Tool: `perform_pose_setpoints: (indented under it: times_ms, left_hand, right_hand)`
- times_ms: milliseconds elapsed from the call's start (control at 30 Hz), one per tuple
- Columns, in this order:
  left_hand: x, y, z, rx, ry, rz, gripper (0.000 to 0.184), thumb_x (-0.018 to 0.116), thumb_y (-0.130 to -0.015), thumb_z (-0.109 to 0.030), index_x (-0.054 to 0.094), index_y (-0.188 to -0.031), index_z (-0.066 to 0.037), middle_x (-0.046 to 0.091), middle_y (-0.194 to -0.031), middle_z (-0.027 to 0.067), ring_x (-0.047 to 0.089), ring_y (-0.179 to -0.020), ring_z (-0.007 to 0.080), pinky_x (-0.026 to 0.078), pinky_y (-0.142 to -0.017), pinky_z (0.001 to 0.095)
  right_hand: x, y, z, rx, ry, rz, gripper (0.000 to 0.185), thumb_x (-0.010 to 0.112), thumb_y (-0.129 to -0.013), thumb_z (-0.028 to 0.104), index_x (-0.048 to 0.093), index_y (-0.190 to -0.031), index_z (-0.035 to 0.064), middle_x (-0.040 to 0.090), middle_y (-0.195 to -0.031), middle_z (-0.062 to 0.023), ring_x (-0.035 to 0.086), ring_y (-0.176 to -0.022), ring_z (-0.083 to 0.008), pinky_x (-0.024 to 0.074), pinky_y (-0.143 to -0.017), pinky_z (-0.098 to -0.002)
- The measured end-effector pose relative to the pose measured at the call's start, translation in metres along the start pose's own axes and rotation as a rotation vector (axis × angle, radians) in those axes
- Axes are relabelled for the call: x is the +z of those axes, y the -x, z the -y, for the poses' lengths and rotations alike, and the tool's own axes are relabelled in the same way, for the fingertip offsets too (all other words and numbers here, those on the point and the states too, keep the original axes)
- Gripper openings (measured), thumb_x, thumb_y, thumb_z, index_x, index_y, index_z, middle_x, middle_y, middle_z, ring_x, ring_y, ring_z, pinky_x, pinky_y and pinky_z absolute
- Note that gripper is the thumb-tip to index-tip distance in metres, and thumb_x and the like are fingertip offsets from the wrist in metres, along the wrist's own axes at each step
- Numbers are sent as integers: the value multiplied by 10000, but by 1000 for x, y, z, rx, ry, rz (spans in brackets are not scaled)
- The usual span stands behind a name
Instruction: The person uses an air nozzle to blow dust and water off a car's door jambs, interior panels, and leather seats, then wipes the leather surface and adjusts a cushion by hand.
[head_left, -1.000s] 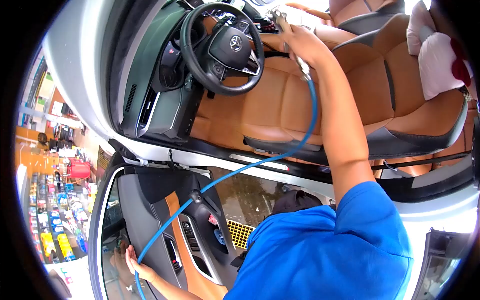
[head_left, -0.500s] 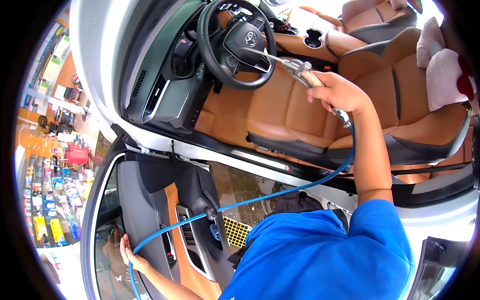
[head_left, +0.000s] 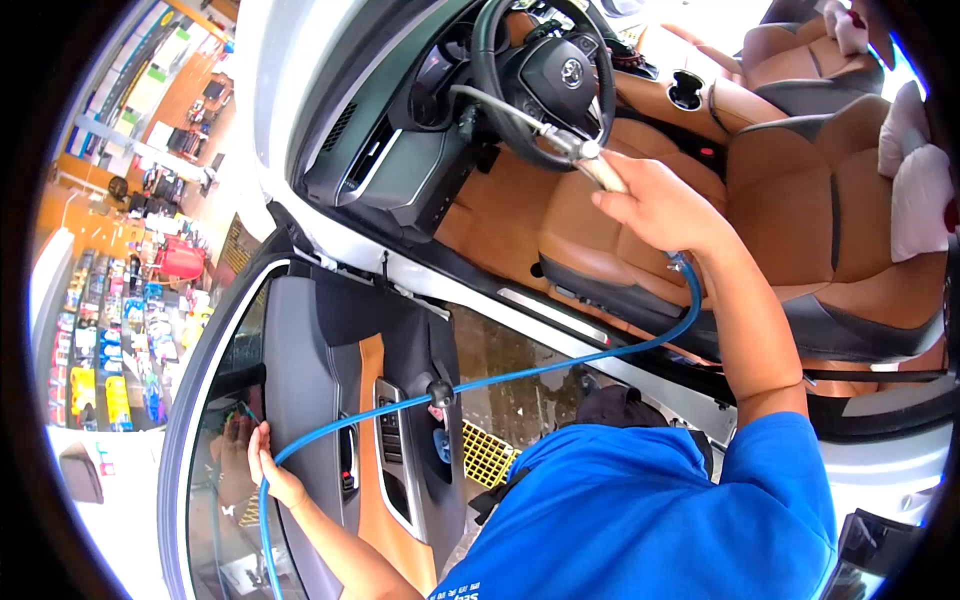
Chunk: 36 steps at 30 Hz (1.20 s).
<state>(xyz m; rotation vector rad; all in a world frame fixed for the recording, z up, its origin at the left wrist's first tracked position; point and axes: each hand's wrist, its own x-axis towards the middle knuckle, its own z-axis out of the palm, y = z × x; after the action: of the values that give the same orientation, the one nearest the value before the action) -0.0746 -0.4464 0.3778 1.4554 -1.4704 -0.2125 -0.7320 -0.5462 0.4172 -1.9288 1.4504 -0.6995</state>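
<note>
My right hand (head_left: 655, 205) is wrapped round the handle of an air blow gun (head_left: 588, 152). Its thin metal nozzle points up and left, in front of the steering wheel (head_left: 545, 80). From the gun's base a blue hose (head_left: 540, 376) runs left across the door opening. My left hand (head_left: 277, 478) is by the window of the opened door, its fingers stretched out and the hose running across it at the thumb. The brown driver's seat (head_left: 600, 205) lies beneath the gun.
The opened car door panel (head_left: 310, 370) stands at lower left. A door sill (head_left: 550, 315) crosses between me and the seat. A yellow grate (head_left: 487, 455) is on the wet floor. White cushions (head_left: 920, 200) rest at the seat back. Shelves of goods (head_left: 115, 340) stand far left.
The view has shifted, so the car interior sits farther right. The nozzle has moved left from the wheel's centre towards the dashboard side. My left hand stays at the hose.
</note>
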Motion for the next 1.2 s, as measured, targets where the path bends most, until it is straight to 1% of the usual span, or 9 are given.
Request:
perform_pose_setpoints:
  times_ms: [300,433,500,633,700,767,833,1033,1200]
  left_hand:
    - [1,-1,-3,18,-15,-7,413,412,-954,-180,582,-1223,83,632,-1184,236,598,-1131,304,422,-1041,414]
    - [2,3,-5,5,-24,-10,407,399,-953,-165,580,-1222,83,632,-1185,232,596,-1130,303,422,-1045,415]
    - [3,0,-5,10,-12,-6,406,396,-954,-161,580,-1221,82,632,-1186,231,596,-1130,302,423,-1046,416]
    - [2,1,-3,13,-2,-7,412,401,-969,-185,574,-1229,83,624,-1195,232,594,-1133,304,422,-1048,421]
    - [0,1,-1,28,5,10,424,419,-966,-200,563,-1235,95,619,-1202,238,585,-1149,319,413,-1060,427]
    - [-7,1,12,29,7,6,426,420,-968,-196,553,-1241,104,608,-1223,244,575,-1169,330,404,-1072,438]
    - [-10,1,20,30,24,13,436,411,-972,-195,537,-1257,109,596,-1241,254,564,-1188,338,396,-1082,445]
    - [-7,1,9,8,5,28,433,352,-974,-151,518,-1276,113,582,-1254,264,554,-1201,343,391,-1089,440]
    - [-5,-1,10,14,-12,27,434,335,-963,-127,519,-1272,116,582,-1252,265,556,-1198,345,395,-1086,440]
  right_hand:
    - [29,-9,5,-27,-36,243,510,564,-836,225,491,-1321,85,633,-883,-257,631,-866,-409,478,-792,-460]
    - [30,-8,15,250,-45,-9,395,560,-839,213,545,-1205,65,636,-884,-255,631,-861,-410,476,-794,-463]
    - [36,-6,-2,-43,-39,276,351,552,-842,200,537,-1158,48,636,-879,-246,631,-850,-413,477,-789,-468]
    - [49,-2,-4,144,-123,130,333,576,-852,230,552,-1124,38,633,-889,-234,623,-895,-410,469,-815,-468]
    - [60,4,-23,-120,-23,226,361,609,-855,262,574,-1141,43,644,-794,-184,658,-740,-347,520,-691,-416]
    - [31,26,-19,357,-277,475,368,680,-835,221,606,-1160,64,580,-719,-51,557,-526,-106,444,-487,-273]
    - [14,53,-51,494,-436,207,306,694,-822,250,627,-1057,65,565,-703,-7,496,-448,-62,382,-402,-217]
    - [-60,63,-181,789,-355,-260,242,578,-831,206,552,-1036,79,650,-744,-49,476,-429,-98,361,-344,-250]
    - [-69,40,-191,942,-153,264,144,565,-856,213,546,-935,94,645,-705,-66,496,-432,-111,379,-333,-281]
